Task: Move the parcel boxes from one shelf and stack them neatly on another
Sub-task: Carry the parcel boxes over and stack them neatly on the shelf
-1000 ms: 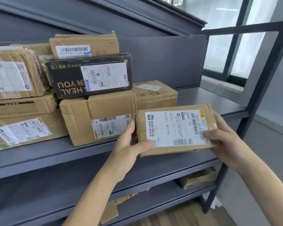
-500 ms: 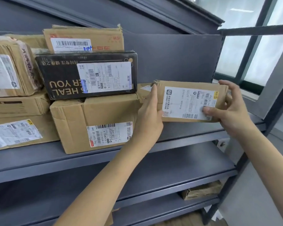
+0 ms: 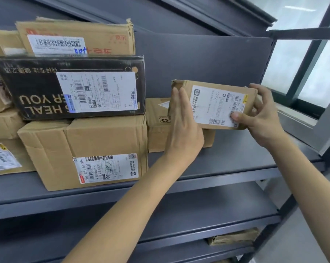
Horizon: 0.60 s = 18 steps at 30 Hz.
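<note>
— Where is the parcel being moved?

— The small brown parcel (image 3: pixel 213 105) sits right of centre in the frame, label facing the camera, held between both hands. Its underside is on or just above the small carton (image 3: pixel 156 126) behind it — contact cannot be told from this view.

— And the fingers?

— The left hand (image 3: pixel 183 128) lies flat against the parcel's left end, fingers straight and together, pressing rather than curling. The right hand (image 3: pixel 263 118) grasps the right end: thumb on the white label at the lower corner, the other fingers bent round the far edge.

— What else is on that shelf?

— The grey shelf (image 3: pixel 236 158) runs across the middle of the frame. At centre left a large brown carton (image 3: pixel 95 149) stands on it, touching the small carton on its right. A black box (image 3: pixel 37 92) with upside-down lettering lies on top of the large one, and a flat brown carton (image 3: pixel 103 37) lies above that, in the upper left. More brown parcels crowd the left edge.

— Lower down?

— Another brown box (image 3: pixel 234 237) rests on a lower shelf at the lower right.
</note>
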Each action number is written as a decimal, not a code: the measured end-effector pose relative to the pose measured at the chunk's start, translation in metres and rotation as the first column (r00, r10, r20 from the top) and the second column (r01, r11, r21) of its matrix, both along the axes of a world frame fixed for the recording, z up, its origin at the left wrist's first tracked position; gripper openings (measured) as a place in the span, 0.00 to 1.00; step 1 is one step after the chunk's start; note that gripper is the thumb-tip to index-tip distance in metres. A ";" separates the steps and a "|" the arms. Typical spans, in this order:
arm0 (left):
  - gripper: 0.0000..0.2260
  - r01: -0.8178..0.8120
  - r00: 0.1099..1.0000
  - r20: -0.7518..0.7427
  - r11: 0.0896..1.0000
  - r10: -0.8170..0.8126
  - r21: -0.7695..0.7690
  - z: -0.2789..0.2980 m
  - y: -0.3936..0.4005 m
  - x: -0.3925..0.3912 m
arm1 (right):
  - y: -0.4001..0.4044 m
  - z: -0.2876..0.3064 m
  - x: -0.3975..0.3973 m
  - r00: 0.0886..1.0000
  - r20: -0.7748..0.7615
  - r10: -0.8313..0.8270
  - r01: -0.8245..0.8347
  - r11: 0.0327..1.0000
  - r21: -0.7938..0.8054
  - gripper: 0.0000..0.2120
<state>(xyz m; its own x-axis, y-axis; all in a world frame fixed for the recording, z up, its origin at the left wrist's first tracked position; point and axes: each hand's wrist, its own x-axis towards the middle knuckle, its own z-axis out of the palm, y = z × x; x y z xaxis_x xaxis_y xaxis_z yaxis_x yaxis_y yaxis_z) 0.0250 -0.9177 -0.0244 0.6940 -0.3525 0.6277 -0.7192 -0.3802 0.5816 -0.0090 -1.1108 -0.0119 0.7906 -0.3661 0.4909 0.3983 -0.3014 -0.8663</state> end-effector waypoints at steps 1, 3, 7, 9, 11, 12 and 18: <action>0.37 -0.042 0.998 -0.038 0.999 0.042 0.017 0.000 -0.003 0.002 | -0.002 -0.002 0.009 1.000 -0.010 0.006 -0.007 0.999 -0.034 0.34; 0.37 -0.170 0.984 -0.031 0.979 0.175 0.110 -0.007 -0.009 0.008 | -0.004 -0.009 0.029 0.999 -0.050 0.003 -0.010 0.990 -0.140 0.36; 0.31 -0.467 0.867 0.318 0.849 0.384 0.248 -0.021 -0.014 0.026 | -0.007 -0.020 0.059 0.994 -0.087 -0.064 0.022 0.910 -0.414 0.48; 0.31 -0.497 0.862 0.311 0.788 0.400 0.364 -0.017 -0.017 0.039 | -0.004 -0.015 0.069 0.984 -0.020 -0.175 0.129 0.793 -0.596 0.46; 0.32 -0.518 0.856 0.256 0.750 0.450 0.413 -0.007 -0.018 0.051 | -0.001 -0.005 0.081 0.958 0.066 -0.278 0.234 0.632 -0.738 0.42; 0.32 -0.530 0.848 0.235 0.745 0.475 0.405 -0.004 -0.019 0.057 | 0.001 0.000 0.089 0.957 0.064 -0.282 0.228 0.599 -0.767 0.40; 0.29 -0.594 0.798 0.155 0.716 0.583 0.366 -0.001 -0.033 0.092 | 0.009 0.009 0.133 0.968 -0.029 -0.248 0.132 0.609 -0.782 0.37</action>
<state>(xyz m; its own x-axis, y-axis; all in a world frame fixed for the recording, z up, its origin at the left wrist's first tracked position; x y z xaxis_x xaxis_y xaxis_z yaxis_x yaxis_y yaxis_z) 0.1168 -0.9502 -0.0249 0.8276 -0.0889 0.5543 -0.2881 -0.9147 0.2834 0.1235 -1.1016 -0.0027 0.8210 -0.0489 0.5688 0.1627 -0.9349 -0.3153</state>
